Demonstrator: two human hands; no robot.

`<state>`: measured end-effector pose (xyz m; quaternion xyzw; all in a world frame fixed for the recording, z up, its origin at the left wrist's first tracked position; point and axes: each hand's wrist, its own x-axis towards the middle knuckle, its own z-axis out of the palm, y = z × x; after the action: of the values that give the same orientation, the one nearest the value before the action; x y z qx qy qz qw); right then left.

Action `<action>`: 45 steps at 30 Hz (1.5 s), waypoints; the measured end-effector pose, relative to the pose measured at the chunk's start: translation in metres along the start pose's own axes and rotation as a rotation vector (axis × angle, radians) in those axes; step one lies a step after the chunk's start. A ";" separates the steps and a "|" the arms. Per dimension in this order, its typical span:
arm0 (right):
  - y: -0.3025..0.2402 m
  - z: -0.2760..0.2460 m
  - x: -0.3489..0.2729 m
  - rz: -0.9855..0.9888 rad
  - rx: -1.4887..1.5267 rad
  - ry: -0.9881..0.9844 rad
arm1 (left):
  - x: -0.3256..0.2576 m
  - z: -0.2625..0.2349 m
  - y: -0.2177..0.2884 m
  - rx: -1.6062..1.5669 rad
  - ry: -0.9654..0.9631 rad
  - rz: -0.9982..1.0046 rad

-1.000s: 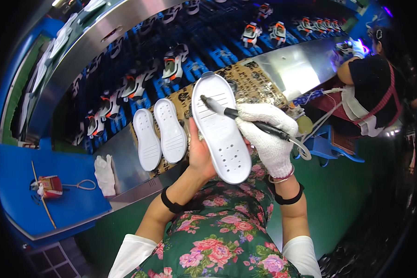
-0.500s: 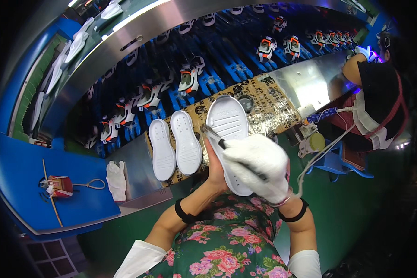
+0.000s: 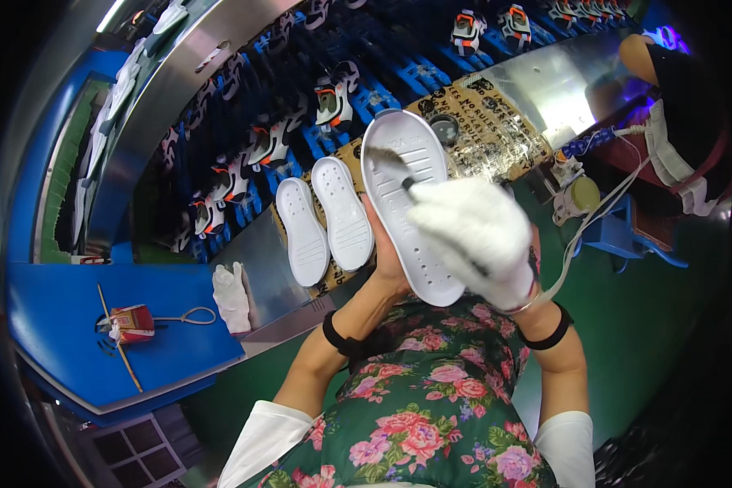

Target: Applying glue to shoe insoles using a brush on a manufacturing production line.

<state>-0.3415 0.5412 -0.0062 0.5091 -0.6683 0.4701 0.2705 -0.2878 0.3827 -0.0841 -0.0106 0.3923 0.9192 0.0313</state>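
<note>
My bare left hand [image 3: 388,256] is closed around the left side of a large white shoe sole [image 3: 386,199], holding it tilted in front of me. Grooves and small holes mark the sole's hollow inner face. In a white knit glove, my right hand [image 3: 472,232] grips a brush [image 3: 392,163] with a dark handle. Its bristles lie over the upper part of the sole, at or just above the surface. Left of my left hand, a white sole [image 3: 343,215] and another white sole [image 3: 302,236] lie side by side on the bench.
A small dark round dish [image 3: 444,128] stands on the tape-covered bench [image 3: 504,134]. Beyond it, blue racks carry several shoe uppers [image 3: 331,102]. A white glove [image 3: 232,297] and a red box [image 3: 134,324] lie at left. A co-worker's arm [image 3: 638,58] and a pale green-lidded jar [image 3: 581,195] are right.
The brush has moved from the sole's left edge onto its inner face, toward the upper middle. The whole view has shifted, and my left hand still holds the sole.
</note>
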 end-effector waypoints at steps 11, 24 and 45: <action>0.002 0.008 -0.022 0.003 0.091 0.030 | 0.006 -0.008 0.002 0.055 0.091 0.001; -0.004 0.011 -0.040 0.095 0.409 -0.049 | 0.019 -0.028 0.013 -0.234 -0.247 -0.165; 0.001 0.009 -0.060 0.256 0.657 -0.091 | 0.042 -0.043 0.032 -0.185 -0.237 -0.198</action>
<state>-0.3211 0.5587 -0.0603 0.5016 -0.5511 0.6669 0.0011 -0.3324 0.3317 -0.0920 0.0564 0.2966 0.9386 0.1668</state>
